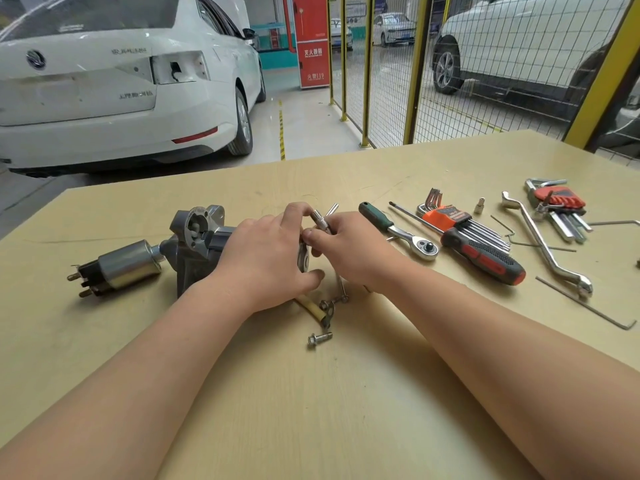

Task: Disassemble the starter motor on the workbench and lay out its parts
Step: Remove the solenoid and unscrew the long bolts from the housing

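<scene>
Inboard, left hand (266, 261) grips motor (197, 247), right hand (349, 252) socket (320, 219).

1 wide-angle camera, worn on the head, looks forward and down, close over the surface (346, 410), facing its far edge and the white car (104, 98) beyond.

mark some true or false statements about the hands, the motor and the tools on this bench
1. The right hand pinches a small metal socket tool. True.
2. The ratchet is in the left hand. False: it lies on the workbench, right of both hands; the left hand grips the starter motor.
3. A loose bolt lies nearer the person than the hands. True.
4. The red-and-black screwdriver stands upright. False: it lies flat.
</scene>
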`<state>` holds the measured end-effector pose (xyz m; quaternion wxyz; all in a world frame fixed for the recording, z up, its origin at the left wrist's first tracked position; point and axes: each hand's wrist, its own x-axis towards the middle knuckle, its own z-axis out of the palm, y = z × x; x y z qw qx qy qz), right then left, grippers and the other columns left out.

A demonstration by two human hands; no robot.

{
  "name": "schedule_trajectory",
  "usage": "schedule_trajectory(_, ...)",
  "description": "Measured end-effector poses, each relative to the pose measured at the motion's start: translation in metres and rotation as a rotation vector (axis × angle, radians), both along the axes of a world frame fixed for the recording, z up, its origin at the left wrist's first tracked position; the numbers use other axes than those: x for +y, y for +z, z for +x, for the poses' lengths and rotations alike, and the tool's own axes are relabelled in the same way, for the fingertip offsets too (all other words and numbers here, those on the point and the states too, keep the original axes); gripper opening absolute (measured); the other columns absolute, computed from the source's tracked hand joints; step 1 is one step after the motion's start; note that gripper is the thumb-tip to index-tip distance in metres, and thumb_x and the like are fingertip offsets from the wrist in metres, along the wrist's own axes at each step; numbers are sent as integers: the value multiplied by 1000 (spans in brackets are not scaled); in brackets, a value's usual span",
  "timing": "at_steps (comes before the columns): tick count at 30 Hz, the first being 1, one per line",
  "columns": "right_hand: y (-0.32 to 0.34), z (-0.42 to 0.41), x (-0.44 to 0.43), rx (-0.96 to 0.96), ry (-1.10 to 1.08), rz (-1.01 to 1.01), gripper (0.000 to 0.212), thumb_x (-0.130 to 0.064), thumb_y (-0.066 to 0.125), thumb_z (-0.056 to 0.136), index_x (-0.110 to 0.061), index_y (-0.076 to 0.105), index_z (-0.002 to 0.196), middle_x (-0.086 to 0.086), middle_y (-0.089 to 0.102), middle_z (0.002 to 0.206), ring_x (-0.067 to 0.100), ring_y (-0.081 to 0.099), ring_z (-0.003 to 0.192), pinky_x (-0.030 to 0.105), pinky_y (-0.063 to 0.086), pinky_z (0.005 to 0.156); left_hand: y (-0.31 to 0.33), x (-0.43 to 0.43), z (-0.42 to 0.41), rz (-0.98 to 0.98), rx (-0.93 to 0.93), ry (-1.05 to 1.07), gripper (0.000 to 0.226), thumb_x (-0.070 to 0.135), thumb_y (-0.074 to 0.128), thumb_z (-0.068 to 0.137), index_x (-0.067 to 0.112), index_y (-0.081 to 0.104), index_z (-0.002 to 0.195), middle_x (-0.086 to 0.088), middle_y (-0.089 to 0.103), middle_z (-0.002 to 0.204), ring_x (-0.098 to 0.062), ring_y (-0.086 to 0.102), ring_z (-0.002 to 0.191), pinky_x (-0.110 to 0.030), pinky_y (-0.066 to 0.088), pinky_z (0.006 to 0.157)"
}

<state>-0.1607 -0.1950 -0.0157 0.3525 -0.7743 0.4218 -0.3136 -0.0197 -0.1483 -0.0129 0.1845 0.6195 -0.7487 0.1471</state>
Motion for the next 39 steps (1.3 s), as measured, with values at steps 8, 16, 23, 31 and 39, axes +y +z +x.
schedule_trajectory(8,-1,-8,-7,-122,-36,68,25,-5,52,75,-21,40,60,-13,36,43,3,29,34,15,25,35,1,1,-1,32,-7,16,77,58,61,69,27,25,129,9,59,107,-18,54,97,-31,32,77)
schedule_trajectory(16,-1,-23,-14,-30,-145,38,17,-11,50,74,-20,45,60,-12,43,44,6,36,37,17,29,38,3,2,-1,73,-21,32,75,61,60,70,29,25,128,8,59,107,-17,54,98,-32,34,80)
schedule_trajectory(23,4,-45,-5,223,-81,-98,12,-16,53,81,-17,64,78,-2,61,68,11,51,57,22,38,48,14,3,12,249,-90,-68,70,63,60,63,39,38,125,14,49,124,-11,41,115,-30,32,95)
schedule_trajectory(31,7,-50,2,525,60,-235,16,-28,44,96,-24,59,102,-4,58,87,20,53,80,30,39,63,26,1,29,269,-139,47,98,88,48,46,39,41,130,12,49,124,-14,39,116,-37,32,97)
schedule_trajectory(39,6,-46,7,677,66,-294,24,-34,38,97,-24,59,105,-4,58,88,18,50,75,26,34,54,9,-14,32,251,-170,75,92,88,26,63,37,26,140,5,47,134,-20,40,119,-39,29,102)
